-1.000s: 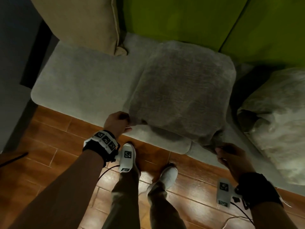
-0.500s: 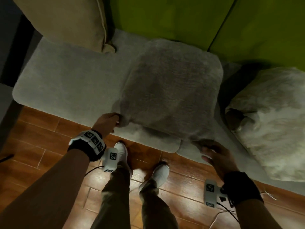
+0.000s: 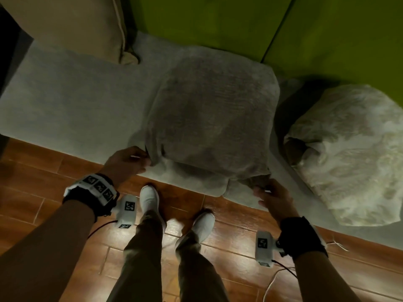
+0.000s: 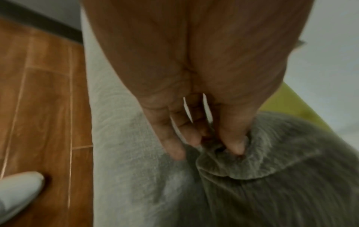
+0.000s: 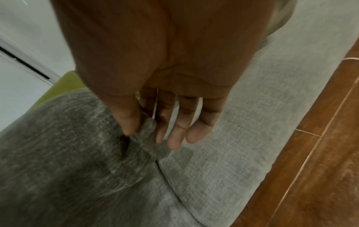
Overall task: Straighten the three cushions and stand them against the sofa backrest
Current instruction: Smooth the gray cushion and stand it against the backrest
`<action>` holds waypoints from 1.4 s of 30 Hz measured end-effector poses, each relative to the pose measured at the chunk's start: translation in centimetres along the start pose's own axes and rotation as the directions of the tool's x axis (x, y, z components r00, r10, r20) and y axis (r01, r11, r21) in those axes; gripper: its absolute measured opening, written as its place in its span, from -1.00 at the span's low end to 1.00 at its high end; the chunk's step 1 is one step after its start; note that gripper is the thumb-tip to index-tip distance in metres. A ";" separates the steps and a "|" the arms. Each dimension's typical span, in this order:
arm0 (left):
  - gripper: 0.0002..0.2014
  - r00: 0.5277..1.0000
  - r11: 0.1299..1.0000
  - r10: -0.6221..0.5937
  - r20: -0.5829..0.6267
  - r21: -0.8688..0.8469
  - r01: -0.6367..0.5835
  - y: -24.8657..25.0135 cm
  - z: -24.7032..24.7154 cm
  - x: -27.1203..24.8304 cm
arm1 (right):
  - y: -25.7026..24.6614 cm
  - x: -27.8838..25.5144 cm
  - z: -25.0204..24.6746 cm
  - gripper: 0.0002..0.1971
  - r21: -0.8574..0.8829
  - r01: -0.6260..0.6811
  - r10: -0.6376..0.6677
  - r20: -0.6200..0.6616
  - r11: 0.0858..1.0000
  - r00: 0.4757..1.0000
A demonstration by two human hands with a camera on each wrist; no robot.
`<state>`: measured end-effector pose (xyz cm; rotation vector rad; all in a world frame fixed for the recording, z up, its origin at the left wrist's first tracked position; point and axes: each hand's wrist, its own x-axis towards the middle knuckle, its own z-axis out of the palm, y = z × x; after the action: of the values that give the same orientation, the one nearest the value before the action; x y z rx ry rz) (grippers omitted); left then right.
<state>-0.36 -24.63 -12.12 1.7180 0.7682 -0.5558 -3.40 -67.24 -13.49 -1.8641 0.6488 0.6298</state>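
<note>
A grey ribbed cushion (image 3: 213, 114) lies flat on the sofa seat (image 3: 72, 105), its far edge near the green backrest (image 3: 218, 20). My left hand (image 3: 130, 162) pinches its near left corner (image 4: 229, 155) between thumb and fingers. My right hand (image 3: 272, 197) pinches the near right corner (image 5: 145, 130) between thumb and forefinger, the other fingers straight. A tan cushion (image 3: 76, 27) leans upright at the far left. A cream patterned cushion (image 3: 353, 153) lies slumped on the seat at the right.
The light grey seat has bare room left of the grey cushion. Brown wood floor (image 3: 43, 166) runs along the sofa's front edge, where my two white shoes (image 3: 149, 199) stand. A white cable (image 3: 274, 282) trails on the floor at the right.
The view has drifted so the sofa sits more to the right. Both hands stay on the grey cushion's near corners; the right hand's outer fingers have straightened.
</note>
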 end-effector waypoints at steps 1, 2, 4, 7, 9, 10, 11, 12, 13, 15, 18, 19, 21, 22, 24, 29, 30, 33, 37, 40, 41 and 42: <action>-0.94 0.999 0.986 0.037 -0.001 -0.163 -0.036 -0.1 -0.2 -0.3 | -0.1 -0.3 -0.2 -0.89 0.096 -0.047 0.046 0.012 0.994 0.999; -0.90 0.997 0.947 0.075 -0.012 -0.313 -0.075 -0.1 -0.5 -0.6 | -0.2 -0.6 -0.3 -0.86 0.198 -0.090 0.090 0.011 0.976 0.996; -0.77 0.990 0.837 0.132 -0.056 -0.528 -0.141 0.0 -1.1 -1.0 | -0.1 -0.9 -0.6 -0.61 0.310 -0.108 0.121 -0.022 0.944 0.992; -0.73 0.985 0.725 0.146 -0.087 -0.668 -0.166 0.0 -2.0 -1.1 | 0.3 -1.0 -0.4 -0.59 0.236 -0.066 0.082 -0.056 0.970 0.995; -0.79 0.992 0.770 0.094 -0.083 -0.626 -0.126 0.3 -2.0 -0.8 | 0.4 -0.6 0.0 -0.89 0.168 -0.062 0.074 -0.067 0.984 0.995; -0.83 0.995 0.830 0.064 -0.076 -0.549 -0.096 0.6 -1.9 -0.6 | 0.4 -0.4 0.2 -0.93 0.126 -0.066 0.076 -0.070 0.990 0.995; -0.87 0.997 0.895 0.034 -0.073 -0.442 -0.063 0.9 -1.7 -0.3 | 0.3 -0.1 0.4 -0.93 0.087 -0.069 0.075 -0.062 0.994 0.995; -0.89 0.997 0.952 0.007 -0.071 -0.305 -0.029 1.1 -1.5 -0.1 | 0.0 -0.1 0.7 -0.91 0.062 -0.068 0.072 -0.054 0.996 0.996; -0.90 0.998 0.987 -0.013 -0.063 -0.162 0.003 1.3 -1.3 0.2 | -0.3 0.0 1.1 -0.90 0.048 -0.066 0.068 -0.047 0.997 0.997; -0.88 0.999 0.996 -0.054 -0.003 0.073 0.054 1.8 -0.7 0.4 | -0.5 0.1 1.5 -0.89 0.042 -0.055 0.057 -0.047 0.998 0.997; -0.77 0.992 0.943 -0.071 0.102 0.330 0.033 2.5 0.3 0.1 | -0.7 0.3 2.1 -0.83 0.038 -0.040 0.042 -0.063 0.998 0.997; -0.76 0.991 0.920 -0.048 0.125 0.392 -0.005 2.7 0.6 0.0 | -0.8 0.4 2.3 -0.82 0.039 -0.045 0.047 -0.058 0.998 0.997; -0.82 0.989 0.878 0.015 0.148 0.471 -0.084 2.7 0.7 -0.1 | -1.5 0.4 2.7 -0.82 0.052 -0.058 0.061 -0.044 0.997 0.997; -0.86 0.990 0.867 0.038 0.138 0.487 -0.101 2.4 0.6 -0.1 | -2.0 0.3 2.9 -0.81 0.058 -0.063 0.066 -0.040 0.996 0.997; -0.91 0.995 0.913 0.071 0.069 0.398 -0.093 1.6 0.2 -0.1 | -2.5 0.2 3.1 -0.80 0.061 -0.064 0.066 -0.034 0.996 0.997; -0.94 0.997 0.957 -0.027 -0.073 -0.291 0.004 0.0 -1.5 -0.6 | -0.9 1.4 2.1 -0.83 -0.072 -0.132 0.120 -0.160 0.989 0.980; -0.94 0.994 0.932 -0.044 -0.102 -0.364 0.004 -0.2 -2.0 -0.5 | -0.4 1.8 1.9 -0.82 -0.109 -0.174 0.152 -0.188 0.979 0.970; -0.89 0.991 0.891 -0.056 -0.121 -0.454 -0.005 -0.4 -2.8 -0.2 | 0.8 2.3 1.7 -0.71 -0.237 -0.231 0.191 -0.178 0.944 0.965; -0.81 0.998 0.903 -0.049 0.029 -0.426 0.056 1.0 -2.5 -0.4 | 0.8 2.0 1.9 -0.71 -0.145 -0.160 0.138 -0.149 0.977 0.979; -0.75 0.996 0.934 -0.052 0.065 -0.349 0.072 1.6 -2.0 -0.5 | 0.3 1.2 1.9 -0.83 0.085 -0.098 0.109 -0.142 0.992 0.984; -0.73 0.998 0.957 -0.027 0.052 -0.287 0.041 1.4 -1.9 -0.4 | 0.1 1.0 1.8 -0.85 0.113 -0.084 0.098 -0.121 0.990 0.988; -0.73 1.000 0.974 -0.002 0.013 -0.226 0.005 1.2 -2.0 -0.3 | -0.1 0.8 1.8 -0.86 0.143 -0.075 0.090 -0.104 0.987 0.990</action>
<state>0.31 -23.02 -10.57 1.5022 0.7942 -0.4621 -2.99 -65.67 -14.57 -1.7584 0.8257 0.5237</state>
